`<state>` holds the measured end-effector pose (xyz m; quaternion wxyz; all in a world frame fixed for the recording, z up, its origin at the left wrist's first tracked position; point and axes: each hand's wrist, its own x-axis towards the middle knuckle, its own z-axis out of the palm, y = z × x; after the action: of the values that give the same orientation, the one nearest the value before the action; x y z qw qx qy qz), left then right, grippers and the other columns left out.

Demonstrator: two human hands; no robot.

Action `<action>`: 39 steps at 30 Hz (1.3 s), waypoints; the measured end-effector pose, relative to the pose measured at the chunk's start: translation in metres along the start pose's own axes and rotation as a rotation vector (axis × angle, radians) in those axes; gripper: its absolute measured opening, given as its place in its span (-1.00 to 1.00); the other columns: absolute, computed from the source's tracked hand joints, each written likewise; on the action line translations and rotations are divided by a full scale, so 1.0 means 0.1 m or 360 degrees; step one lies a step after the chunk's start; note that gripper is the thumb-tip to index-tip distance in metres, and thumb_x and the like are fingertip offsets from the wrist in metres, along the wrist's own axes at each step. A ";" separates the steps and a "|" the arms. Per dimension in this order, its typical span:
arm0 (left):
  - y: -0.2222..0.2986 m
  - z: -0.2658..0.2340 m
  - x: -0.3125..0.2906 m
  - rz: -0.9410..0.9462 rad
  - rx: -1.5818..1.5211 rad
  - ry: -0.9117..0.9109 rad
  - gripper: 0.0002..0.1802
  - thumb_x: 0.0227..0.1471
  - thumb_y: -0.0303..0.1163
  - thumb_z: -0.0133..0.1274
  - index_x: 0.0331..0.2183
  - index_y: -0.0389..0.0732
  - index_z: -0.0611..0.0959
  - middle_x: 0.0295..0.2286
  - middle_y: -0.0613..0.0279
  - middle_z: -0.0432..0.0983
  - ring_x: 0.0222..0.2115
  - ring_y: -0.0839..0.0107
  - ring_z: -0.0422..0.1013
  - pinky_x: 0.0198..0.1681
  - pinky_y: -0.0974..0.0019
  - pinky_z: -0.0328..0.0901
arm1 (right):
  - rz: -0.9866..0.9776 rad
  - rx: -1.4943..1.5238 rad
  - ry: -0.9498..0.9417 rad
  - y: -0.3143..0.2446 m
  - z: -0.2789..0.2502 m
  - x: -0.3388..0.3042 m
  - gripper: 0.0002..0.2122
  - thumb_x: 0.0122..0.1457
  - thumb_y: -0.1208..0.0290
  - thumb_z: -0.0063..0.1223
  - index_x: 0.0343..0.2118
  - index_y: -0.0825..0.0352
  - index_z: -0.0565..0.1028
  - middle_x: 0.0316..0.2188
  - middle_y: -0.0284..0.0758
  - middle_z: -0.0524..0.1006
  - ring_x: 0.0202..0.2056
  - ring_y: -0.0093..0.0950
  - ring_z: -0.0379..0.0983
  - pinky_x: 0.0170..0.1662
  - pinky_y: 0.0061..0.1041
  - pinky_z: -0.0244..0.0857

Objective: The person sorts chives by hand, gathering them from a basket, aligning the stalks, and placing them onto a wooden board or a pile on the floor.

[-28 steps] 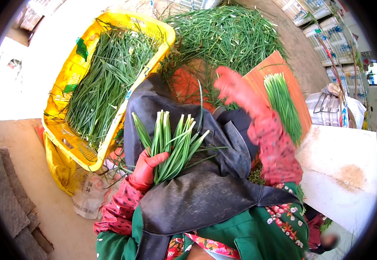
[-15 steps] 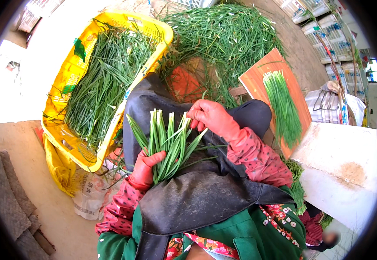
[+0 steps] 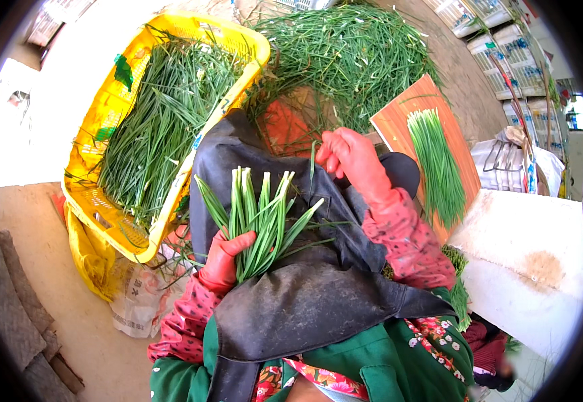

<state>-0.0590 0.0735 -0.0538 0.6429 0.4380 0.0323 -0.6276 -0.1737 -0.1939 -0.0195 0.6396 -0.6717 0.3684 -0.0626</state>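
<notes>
Since the last frame, our right hand [image 3: 353, 159] has drawn up and to the right, off the pale ends of the bunch of greens [image 3: 261, 221], while our left hand [image 3: 226, 258] has barely shifted. We hold the bunch in that left hand, over the dark apron [image 3: 291, 318] on our lap, thumb across the front of the stalks. Our right hand's fingers are curled; a lone leaf [image 3: 313, 169] shows just beside their tips, and we cannot tell whether they pinch it. We judge the stalks light, firm near the pale ends but limp and easily bruised along the leaves, perhaps slippery if damp. A soft grip around the gathered lower part suits the bunch, while single stalks are best taken near their pale ends. Those ends point away from us, up the picture, fanning left and right; the long axis runs from our lap outward, leaning slightly right, with the leafy parts toward our body.
</notes>
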 end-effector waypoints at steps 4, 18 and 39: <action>0.01 0.01 0.01 -0.0008 -0.0032 0.0013 -0.59 -0.03 -0.41 0.09 -0.10 -0.31 0.51 -0.31 0.14 0.56 -0.36 0.34 0.51 -0.25 0.29 0.42 | -0.0842 -0.0568 -0.0335 0.01 0.26 -0.25 -0.80 0.00 0.27 0.22 -0.46 0.31 0.56 -0.54 -0.27 0.51 -0.41 -0.34 0.47 -0.35 -0.40 0.32; -0.07 -0.20 0.02 -0.0026 -0.0257 -0.0117 -0.54 -0.04 -0.35 0.10 -0.06 -0.29 0.48 -0.28 0.13 0.55 -0.34 0.30 0.51 -0.22 0.24 0.43 | -0.0835 -0.0418 0.0287 -0.41 -0.42 0.37 -0.77 0.08 0.42 0.03 -0.17 0.24 0.52 -0.36 -0.36 0.54 -0.32 -0.57 0.44 -0.21 -0.57 0.31; -0.04 -0.09 0.03 -0.0067 -0.0136 0.0011 -0.55 -0.05 -0.27 0.12 -0.12 -0.27 0.48 -0.38 0.18 0.54 -0.46 0.37 0.49 -0.37 0.34 0.40 | -0.1558 -0.1511 -0.0057 -0.18 0.37 -0.01 -0.77 -0.09 0.28 0.18 -0.36 0.25 0.54 -0.13 -0.28 0.50 -0.17 -0.34 0.43 -0.07 -0.29 0.25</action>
<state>-0.0576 0.0767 -0.0632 0.6474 0.4115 0.0704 -0.6376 -0.1462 -0.1645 -0.0093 0.1795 -0.9698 -0.0011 -0.1652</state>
